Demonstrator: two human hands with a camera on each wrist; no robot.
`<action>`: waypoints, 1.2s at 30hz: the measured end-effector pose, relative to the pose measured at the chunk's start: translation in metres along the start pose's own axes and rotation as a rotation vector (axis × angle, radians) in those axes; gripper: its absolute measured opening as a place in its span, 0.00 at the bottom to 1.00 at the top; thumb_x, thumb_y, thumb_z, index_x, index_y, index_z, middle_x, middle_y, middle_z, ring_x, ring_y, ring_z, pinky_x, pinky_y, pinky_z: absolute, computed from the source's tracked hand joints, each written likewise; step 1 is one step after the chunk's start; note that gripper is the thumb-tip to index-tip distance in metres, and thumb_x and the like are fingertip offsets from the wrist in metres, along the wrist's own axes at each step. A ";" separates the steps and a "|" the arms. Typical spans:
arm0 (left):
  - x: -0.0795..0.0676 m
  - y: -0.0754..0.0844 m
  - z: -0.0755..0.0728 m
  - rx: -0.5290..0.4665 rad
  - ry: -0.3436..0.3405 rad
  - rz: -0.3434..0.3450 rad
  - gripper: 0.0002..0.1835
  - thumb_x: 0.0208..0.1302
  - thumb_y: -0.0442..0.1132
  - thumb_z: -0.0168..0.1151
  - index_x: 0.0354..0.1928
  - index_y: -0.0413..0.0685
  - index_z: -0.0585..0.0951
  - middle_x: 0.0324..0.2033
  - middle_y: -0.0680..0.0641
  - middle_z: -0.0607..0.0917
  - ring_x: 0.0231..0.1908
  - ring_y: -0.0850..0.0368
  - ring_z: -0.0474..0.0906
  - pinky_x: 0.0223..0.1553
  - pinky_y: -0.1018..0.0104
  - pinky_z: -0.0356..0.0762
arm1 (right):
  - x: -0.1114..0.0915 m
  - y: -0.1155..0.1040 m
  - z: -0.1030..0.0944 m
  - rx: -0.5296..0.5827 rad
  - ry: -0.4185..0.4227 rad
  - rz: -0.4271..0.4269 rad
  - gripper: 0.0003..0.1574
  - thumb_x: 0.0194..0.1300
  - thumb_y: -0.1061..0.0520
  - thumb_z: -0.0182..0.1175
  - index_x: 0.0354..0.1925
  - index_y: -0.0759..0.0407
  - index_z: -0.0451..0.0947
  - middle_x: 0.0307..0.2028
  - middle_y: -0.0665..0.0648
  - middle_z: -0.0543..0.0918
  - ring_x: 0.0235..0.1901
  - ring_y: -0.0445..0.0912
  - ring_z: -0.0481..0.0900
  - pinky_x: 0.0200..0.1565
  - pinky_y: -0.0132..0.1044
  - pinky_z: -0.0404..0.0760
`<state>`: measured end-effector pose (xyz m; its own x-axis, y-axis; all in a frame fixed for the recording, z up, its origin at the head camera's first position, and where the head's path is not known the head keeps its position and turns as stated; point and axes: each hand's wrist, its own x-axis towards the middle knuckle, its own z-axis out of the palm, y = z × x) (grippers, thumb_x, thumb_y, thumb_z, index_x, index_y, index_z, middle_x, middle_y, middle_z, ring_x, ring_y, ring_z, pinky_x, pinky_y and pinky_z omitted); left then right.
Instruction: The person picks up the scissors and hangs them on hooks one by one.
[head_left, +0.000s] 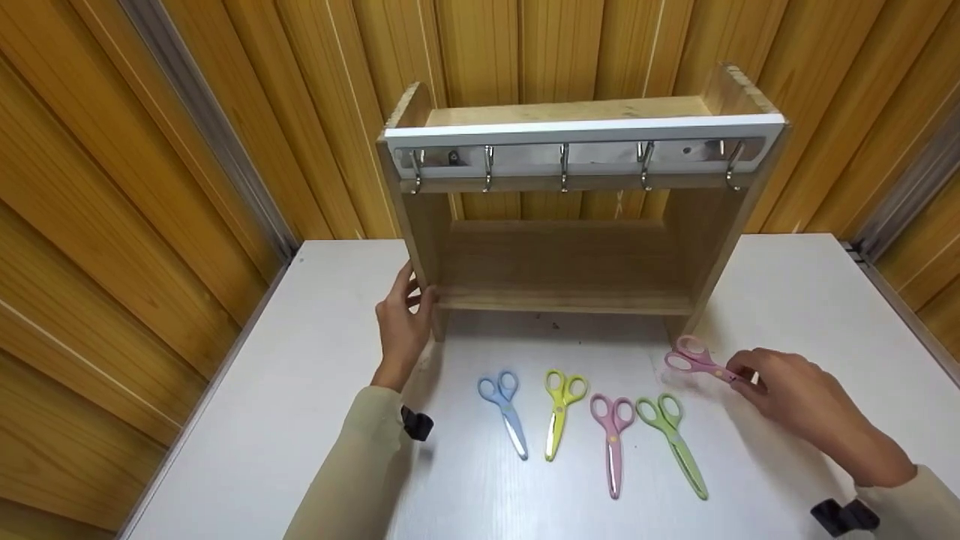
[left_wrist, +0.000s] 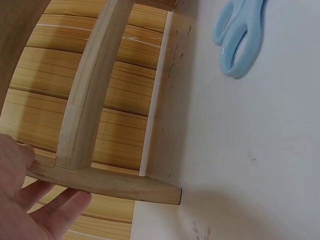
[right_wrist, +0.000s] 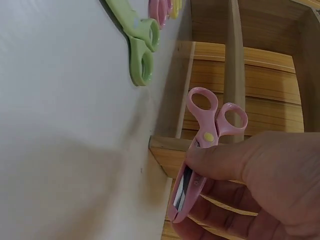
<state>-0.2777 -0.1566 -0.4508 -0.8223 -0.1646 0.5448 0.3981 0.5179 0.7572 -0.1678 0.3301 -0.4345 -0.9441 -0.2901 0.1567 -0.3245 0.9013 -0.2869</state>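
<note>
My left hand [head_left: 405, 324] grips the left side panel of a wooden rack [head_left: 562, 298], thumb on the near side and fingers behind. In my right hand [head_left: 814, 405] a pair of pink scissors [right_wrist: 204, 127] is pinched by the blade end, handle loops pointing toward the rack's right leg. On the white table lie blue scissors [head_left: 504, 412], yellow scissors [head_left: 558, 412], a second pair of pink scissors [head_left: 613, 442] and green scissors [head_left: 675, 442], side by side with their loops toward the rack.
A white rail [head_left: 517, 159] with several metal hooks [head_left: 564, 166] runs across the rack's upper front. The white table [head_left: 315, 420] meets wooden plank walls [head_left: 480, 52] at the back and sides. Black wrist straps [head_left: 416, 424] show at both sleeves.
</note>
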 end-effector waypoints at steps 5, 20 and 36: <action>0.000 -0.001 0.000 -0.002 0.001 0.007 0.29 0.72 0.31 0.64 0.73 0.48 0.72 0.64 0.43 0.81 0.55 0.47 0.85 0.47 0.58 0.87 | 0.003 -0.004 -0.016 -0.009 0.113 -0.034 0.08 0.57 0.66 0.74 0.36 0.59 0.87 0.28 0.48 0.84 0.25 0.42 0.76 0.23 0.35 0.72; 0.000 0.000 -0.001 0.006 -0.006 -0.016 0.27 0.71 0.31 0.64 0.71 0.48 0.74 0.62 0.44 0.83 0.54 0.48 0.85 0.49 0.56 0.87 | 0.017 -0.026 -0.058 -0.017 0.477 -0.212 0.17 0.50 0.70 0.78 0.38 0.60 0.86 0.32 0.54 0.87 0.26 0.47 0.82 0.30 0.18 0.75; 0.000 -0.001 -0.002 0.010 -0.009 -0.017 0.27 0.72 0.32 0.64 0.71 0.48 0.75 0.62 0.44 0.83 0.53 0.48 0.86 0.49 0.57 0.87 | 0.045 -0.058 -0.097 0.107 0.690 -0.221 0.17 0.55 0.71 0.75 0.45 0.67 0.87 0.36 0.61 0.89 0.38 0.18 0.69 0.43 0.09 0.67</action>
<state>-0.2774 -0.1587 -0.4510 -0.8327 -0.1659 0.5284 0.3797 0.5235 0.7628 -0.1861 0.2963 -0.3188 -0.6158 -0.1613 0.7712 -0.5408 0.7983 -0.2649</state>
